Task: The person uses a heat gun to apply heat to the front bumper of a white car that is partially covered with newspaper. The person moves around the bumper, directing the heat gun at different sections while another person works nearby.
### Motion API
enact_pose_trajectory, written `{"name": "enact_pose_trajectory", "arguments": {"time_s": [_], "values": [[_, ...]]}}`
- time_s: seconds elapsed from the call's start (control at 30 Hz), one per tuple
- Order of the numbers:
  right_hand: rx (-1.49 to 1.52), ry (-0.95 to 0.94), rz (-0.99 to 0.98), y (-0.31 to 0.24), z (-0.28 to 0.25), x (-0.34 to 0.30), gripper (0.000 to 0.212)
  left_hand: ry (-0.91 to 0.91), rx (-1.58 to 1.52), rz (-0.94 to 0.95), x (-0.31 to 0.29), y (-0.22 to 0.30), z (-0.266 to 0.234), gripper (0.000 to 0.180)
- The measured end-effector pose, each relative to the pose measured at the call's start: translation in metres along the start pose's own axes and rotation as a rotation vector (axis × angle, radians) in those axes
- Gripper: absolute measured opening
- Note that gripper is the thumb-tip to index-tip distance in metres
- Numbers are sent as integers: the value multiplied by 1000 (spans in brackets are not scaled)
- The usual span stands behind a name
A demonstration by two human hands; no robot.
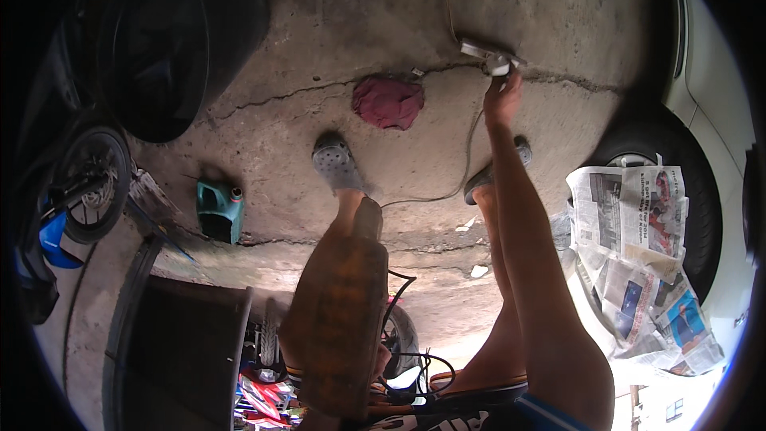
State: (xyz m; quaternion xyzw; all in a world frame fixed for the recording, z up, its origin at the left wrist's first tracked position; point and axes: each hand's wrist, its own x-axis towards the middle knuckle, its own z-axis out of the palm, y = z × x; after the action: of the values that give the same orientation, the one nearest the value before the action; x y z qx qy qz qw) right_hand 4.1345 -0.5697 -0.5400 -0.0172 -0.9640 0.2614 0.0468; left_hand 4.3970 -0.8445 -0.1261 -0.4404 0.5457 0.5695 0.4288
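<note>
We reach our right hand (503, 100) down at one o'clock, fingers apparently curled on a metal tool (488, 54) (hose-fed) lying on concrete; our left hand is out of view.

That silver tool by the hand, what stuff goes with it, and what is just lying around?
In use: right hand reaching to the silver tool; the thin hose running from it.

Lying about: red rag, green oil jug, black tyre, newspapers over the car wheel.
</note>
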Motion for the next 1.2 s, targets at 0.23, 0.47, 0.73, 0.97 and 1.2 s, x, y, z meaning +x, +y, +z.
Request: {"name": "enact_pose_trajectory", "arguments": {"time_s": [0.23,0.47,0.73,0.97,1.2], "values": [[-126,-33,171,13,-25,122,27,-5,-13,-4,2,16,11,26],[-332,-341,37,26,-72,31,24,-4,-33,-11,-4,21,19,27],[-397,-495,205,20,-49,27,32,0,-32,-6,-4,18,22,29],[-515,-631,330,-13,-37,76,45,1,-92,-57,-5,15,26,30],[-757,-1032,287,-64,-12,156,35,2,11,-28,-14,16,30,32]]}}
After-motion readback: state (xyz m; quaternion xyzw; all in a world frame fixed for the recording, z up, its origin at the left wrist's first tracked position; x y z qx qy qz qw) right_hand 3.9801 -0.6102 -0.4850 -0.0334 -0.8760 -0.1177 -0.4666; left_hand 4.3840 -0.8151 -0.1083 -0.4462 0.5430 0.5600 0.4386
